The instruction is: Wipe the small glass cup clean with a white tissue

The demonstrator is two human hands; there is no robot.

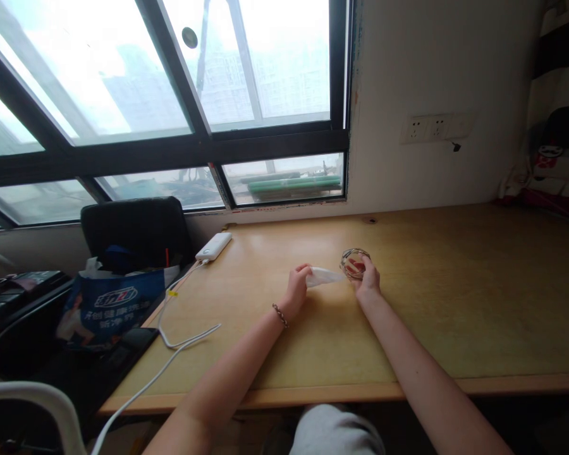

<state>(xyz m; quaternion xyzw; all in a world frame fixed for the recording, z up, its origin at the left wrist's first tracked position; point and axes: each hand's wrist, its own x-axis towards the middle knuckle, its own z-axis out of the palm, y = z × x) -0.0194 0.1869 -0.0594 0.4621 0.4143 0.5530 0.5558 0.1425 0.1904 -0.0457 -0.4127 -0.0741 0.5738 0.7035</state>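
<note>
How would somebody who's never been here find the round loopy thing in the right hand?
Start at the wide wooden table by the window. Over it, the right hand holds a ring of thin coiled strands. Its open middle sets it apart from the flimsy white piece in the left hand.

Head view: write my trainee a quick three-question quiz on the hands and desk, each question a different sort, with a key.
1. Which hand holds the round coil?
2. True or false: the white box lies on the desk.
3. The left hand holds: A) a cup; B) a thin white sheet; C) a spoon.

Key: 1. The right hand. 2. True. 3. B.
</note>
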